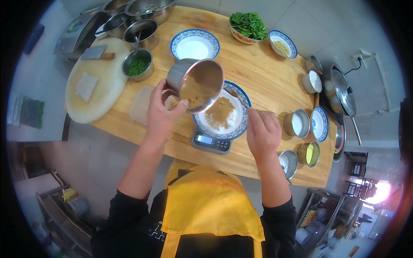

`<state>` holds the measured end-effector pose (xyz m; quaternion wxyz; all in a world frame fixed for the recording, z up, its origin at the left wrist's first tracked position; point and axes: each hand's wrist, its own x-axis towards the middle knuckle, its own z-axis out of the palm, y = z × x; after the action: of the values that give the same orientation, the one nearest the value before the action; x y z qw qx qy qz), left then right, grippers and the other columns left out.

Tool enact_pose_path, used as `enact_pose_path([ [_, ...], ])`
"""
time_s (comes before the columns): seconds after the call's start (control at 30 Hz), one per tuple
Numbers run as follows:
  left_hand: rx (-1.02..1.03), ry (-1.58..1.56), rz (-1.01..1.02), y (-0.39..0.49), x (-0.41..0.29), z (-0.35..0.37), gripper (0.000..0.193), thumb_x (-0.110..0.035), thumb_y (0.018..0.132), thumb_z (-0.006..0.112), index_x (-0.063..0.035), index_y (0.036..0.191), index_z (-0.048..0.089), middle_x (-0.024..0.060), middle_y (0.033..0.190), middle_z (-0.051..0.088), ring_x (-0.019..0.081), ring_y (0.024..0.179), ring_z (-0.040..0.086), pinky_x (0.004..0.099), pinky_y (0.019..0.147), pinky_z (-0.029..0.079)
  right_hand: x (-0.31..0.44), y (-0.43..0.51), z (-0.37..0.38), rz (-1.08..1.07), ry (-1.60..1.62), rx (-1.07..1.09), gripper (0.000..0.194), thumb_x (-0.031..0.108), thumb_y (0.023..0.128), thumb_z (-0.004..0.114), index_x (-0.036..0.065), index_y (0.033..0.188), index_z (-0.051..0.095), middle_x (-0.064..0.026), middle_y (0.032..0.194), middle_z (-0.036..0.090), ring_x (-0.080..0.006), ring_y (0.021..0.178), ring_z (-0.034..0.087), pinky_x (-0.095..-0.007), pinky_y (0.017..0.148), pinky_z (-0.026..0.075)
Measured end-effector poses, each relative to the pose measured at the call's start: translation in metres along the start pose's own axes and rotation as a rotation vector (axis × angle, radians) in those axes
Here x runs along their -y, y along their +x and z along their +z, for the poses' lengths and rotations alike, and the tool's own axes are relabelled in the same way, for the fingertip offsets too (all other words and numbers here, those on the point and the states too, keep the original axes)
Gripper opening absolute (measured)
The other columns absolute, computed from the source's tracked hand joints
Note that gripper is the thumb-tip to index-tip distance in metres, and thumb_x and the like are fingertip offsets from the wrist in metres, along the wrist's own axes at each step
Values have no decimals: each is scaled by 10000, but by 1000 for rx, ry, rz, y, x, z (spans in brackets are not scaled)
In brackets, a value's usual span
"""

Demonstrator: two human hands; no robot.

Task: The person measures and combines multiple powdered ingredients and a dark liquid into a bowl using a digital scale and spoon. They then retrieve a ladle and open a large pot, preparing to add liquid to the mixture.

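Note:
My left hand (166, 111) grips a steel pot (180, 75) by its side and rim. The pot is tilted to the right, with brown powder (195, 93) clinging inside. Its mouth hangs over the left part of a blue-and-white patterned bowl (242, 127). In that bowl a heap of brown powder (222, 111) lies on white powder (230, 123). My right hand (264, 132) is at the bowl's right rim, closed around the handle of a metal spoon (234, 93) that reaches into the bowl. The bowl stands on a digital kitchen scale (211, 142) with a lit display.
Behind stands another patterned bowl (195, 48). At left are a white cutting board (106, 71) with a cleaver (96, 54), and a pot of chopped greens (138, 66). A bowl of leaves (248, 27) sits at the back. Several steel cups, including one (297, 123), line the right side.

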<state>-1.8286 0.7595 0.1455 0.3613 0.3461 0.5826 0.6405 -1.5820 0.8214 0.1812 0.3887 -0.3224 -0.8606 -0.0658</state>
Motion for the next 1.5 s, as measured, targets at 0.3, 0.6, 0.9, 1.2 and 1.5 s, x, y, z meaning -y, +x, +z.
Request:
enact_pose_path([
  [0.3,275,-452,-440,-36,-10,87,578,-57,902,559,-24,1424,314,105,1335,460,205,1156,535,359,851,532,31,-10,-38,190,78,90,210,45,752,673,48,962,686,-87,972,654,-288,852,625,-374,730,514],
  [0.6,441,-310,-708,-91,21,178,491,-93,920,492,-33,1390,361,132,1264,526,252,1139,563,463,879,551,-119,-234,-183,910,-386,194,333,184,747,768,79,1057,706,-136,1107,654,-299,974,618,-386,855,503],
  [0.9,345,-131,-819,-101,61,229,268,-75,911,460,0,1168,473,178,1205,531,330,1106,570,534,893,536,-171,-239,-169,735,-306,423,457,226,693,789,90,1102,637,-139,996,629,-334,952,580,-423,855,486],
  [1.2,368,204,-678,-93,92,242,297,-79,904,488,1,1179,566,130,1041,629,205,871,627,375,730,553,-199,-234,-153,718,-295,722,254,100,804,609,120,1057,590,-181,857,622,-365,822,611,-487,676,490],
  [1.5,508,667,-165,-99,155,223,290,-71,880,533,-5,1152,609,104,984,659,167,705,621,287,597,516,-220,-179,-128,698,-177,867,482,168,844,642,209,1310,524,-164,883,630,-347,848,638,-457,701,514],
])
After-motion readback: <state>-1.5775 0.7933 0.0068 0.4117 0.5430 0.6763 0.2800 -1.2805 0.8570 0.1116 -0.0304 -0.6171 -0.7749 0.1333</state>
